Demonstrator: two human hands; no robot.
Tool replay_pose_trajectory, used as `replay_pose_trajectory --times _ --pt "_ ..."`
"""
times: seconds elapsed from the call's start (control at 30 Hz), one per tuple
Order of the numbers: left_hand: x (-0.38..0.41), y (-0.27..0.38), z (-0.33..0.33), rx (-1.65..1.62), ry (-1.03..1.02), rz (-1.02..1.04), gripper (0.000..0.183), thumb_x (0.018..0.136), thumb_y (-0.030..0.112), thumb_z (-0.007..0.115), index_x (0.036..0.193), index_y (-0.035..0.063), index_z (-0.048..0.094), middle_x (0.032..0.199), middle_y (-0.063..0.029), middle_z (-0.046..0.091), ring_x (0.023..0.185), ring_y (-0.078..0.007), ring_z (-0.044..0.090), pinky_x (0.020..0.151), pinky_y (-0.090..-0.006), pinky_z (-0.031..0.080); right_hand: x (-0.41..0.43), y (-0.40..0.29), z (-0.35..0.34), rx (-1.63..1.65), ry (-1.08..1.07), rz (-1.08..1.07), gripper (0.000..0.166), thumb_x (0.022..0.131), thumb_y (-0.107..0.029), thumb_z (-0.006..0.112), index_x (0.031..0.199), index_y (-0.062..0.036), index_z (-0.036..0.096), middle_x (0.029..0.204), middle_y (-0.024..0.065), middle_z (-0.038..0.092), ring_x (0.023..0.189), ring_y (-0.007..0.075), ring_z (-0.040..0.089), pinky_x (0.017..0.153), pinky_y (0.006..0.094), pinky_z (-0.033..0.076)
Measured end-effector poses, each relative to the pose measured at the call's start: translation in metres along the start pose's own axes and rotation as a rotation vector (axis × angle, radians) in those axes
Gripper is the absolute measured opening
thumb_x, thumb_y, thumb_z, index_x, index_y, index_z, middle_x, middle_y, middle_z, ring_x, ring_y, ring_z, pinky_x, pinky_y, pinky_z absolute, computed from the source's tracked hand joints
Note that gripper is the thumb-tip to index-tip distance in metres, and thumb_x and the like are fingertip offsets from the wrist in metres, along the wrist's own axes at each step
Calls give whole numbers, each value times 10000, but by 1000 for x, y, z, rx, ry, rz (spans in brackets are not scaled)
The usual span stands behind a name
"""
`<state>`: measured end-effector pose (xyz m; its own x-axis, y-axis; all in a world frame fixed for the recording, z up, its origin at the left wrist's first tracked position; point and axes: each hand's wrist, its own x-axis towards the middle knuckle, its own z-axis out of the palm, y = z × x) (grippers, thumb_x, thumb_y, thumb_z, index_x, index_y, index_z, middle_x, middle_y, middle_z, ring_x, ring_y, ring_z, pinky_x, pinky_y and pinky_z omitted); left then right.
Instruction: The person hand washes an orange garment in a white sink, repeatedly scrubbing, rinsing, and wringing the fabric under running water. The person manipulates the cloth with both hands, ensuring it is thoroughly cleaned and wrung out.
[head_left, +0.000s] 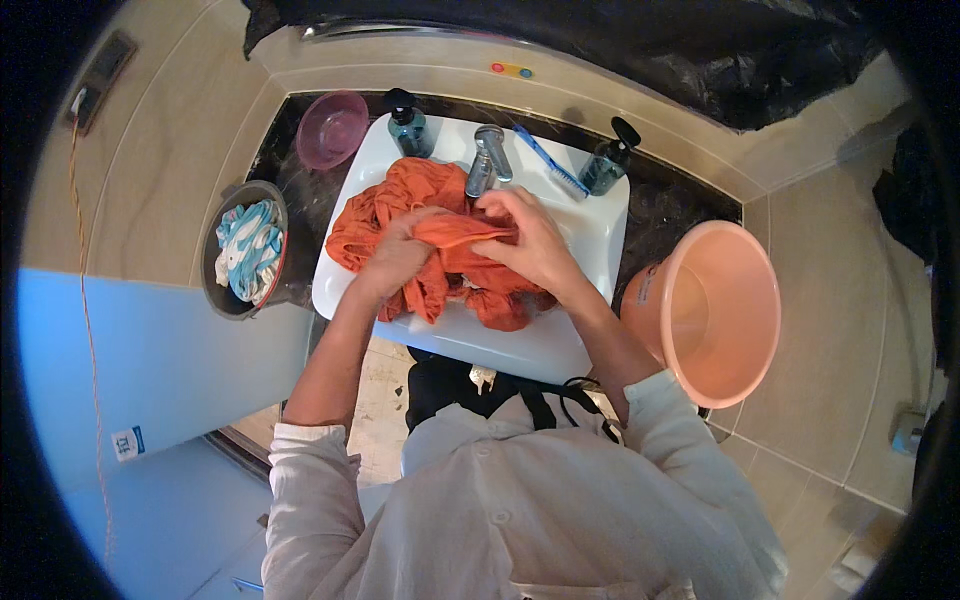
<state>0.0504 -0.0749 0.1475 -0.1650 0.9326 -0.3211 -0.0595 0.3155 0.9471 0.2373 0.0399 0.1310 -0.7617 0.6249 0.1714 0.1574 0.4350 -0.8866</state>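
An orange garment or cloth (420, 187) lies bunched up in a white washbasin (480, 349), its folds spilling over the left rim. My left hand (401, 251) grips a fold near the cloth's middle. On the other side, my right hand (529, 236) holds the same raised fold between thumb and fingers, just below the chrome faucet (487, 161). A blue-handled brush (551, 163) rests on the basin's back right ledge. Dark pump bottles stand at both back corners, one at the left (410, 131) and one at the right (606, 163). Part of the basin's bowl is hidden under the cloth.
A peach plastic bucket (724, 315) stands at the right. On the left, a dark bucket (210, 262) holds blue-and-white cloth (251, 247). A pink translucent bowl (332, 131) sits on the black stone counter (300, 187). Black sheeting (675, 60) hangs above the basin.
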Motion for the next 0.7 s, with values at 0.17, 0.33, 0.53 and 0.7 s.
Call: replay_pose_trajectory --times 0.17,0.33,0.53,0.7 --pt "-20 12 -4 -624 44 204 362 857 -128 519 1196 -28 599 1149 -117 657 1015 -190 655 916 -310 539 -38 87 27 -340 33 63 910 643 -455 847 1386 -93 468 1280 201 476 1239 369 444 1055 446 369" --pt "-39 25 -9 -742 42 347 382 905 31 598 1274 -36 527 1252 -154 608 1137 -247 610 1014 -390 484 -47 96 22 368 119 239 595 810 -232 743 1316 -13 519 1174 138 634 1085 264 605 968 370 472" --pt "-42 23 -33 -730 160 209 351 928 23 561 1273 -36 529 1250 -174 606 1123 -263 627 1000 -392 504 -23 5 -53 977 383 185 416 875 10 534 1291 7 541 1201 116 639 1075 216 637 957 338 505" --pt "-47 30 -22 -605 108 137 391 926 52 600 1297 -34 512 1272 -149 596 1136 -236 618 985 -373 516 -12 -78 -88 1031 331 100 422 869 -39 551 1284 31 522 1254 141 606 1120 224 616 975 362 498"
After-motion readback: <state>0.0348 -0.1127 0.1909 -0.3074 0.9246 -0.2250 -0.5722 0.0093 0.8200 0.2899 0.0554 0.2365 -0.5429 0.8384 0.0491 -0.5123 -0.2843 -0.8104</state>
